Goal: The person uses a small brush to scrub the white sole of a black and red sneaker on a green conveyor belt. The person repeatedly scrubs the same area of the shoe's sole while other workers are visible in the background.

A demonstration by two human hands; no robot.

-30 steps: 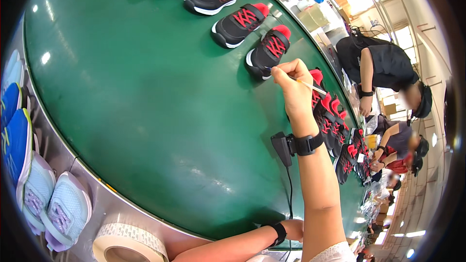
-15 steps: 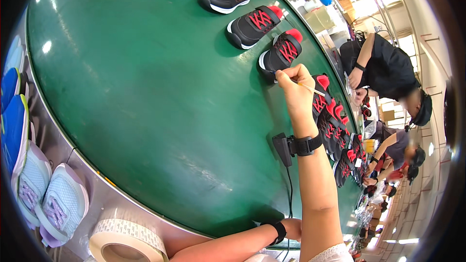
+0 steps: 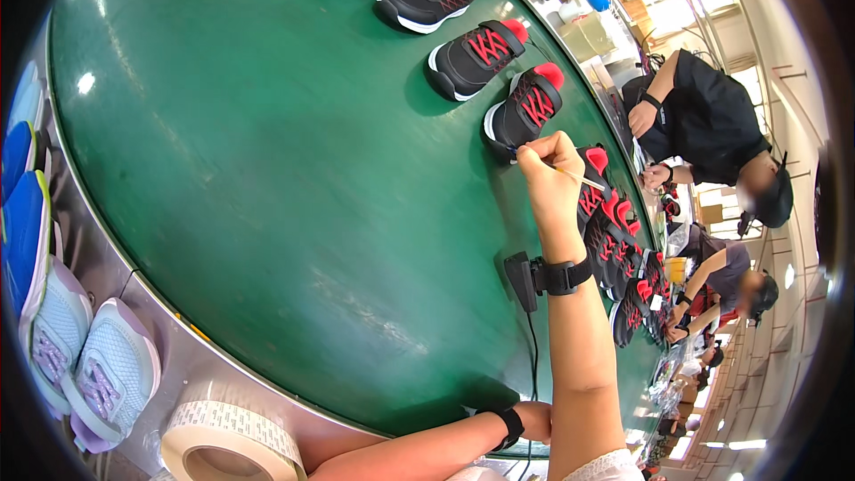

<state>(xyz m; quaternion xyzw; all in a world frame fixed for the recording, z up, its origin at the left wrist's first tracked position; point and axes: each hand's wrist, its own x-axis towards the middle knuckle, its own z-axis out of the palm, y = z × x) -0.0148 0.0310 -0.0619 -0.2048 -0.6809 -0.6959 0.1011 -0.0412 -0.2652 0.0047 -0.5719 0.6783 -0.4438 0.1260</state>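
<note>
Pinching a thin stick (image 3: 585,180) between thumb and bent fingers, our right hand (image 3: 553,167) is closed tight around it, just beside the toe of the nearest shoe (image 3: 527,114). That shoe, black with red laces, rests on the green table (image 3: 267,196) beyond our hand. The stick's dark tip is small and half covered by our fingers; it seems to touch the toe, though the view is too poor to settle it. Our left hand (image 3: 536,420) lies near the lower edge, partly behind the right forearm (image 3: 583,347), and we cannot tell how far it is open or whether it holds anything.

The shoe row (image 3: 476,61) runs off the upper edge, its last shoe cut through. In the shoe cluster (image 3: 613,254) at right, the pieces overlap too much for us to count. The blue shoe (image 3: 22,240) fades into the dark rim at left, and the tape roll (image 3: 233,428) loses its bottom to the lower edge.

Compared with a second ago, the nearest shoe and our right hand both stand farther right and lower, while the pale shoes (image 3: 118,365) sit slightly higher. The co-worker (image 3: 712,116) in black now shows two hands instead of one.
</note>
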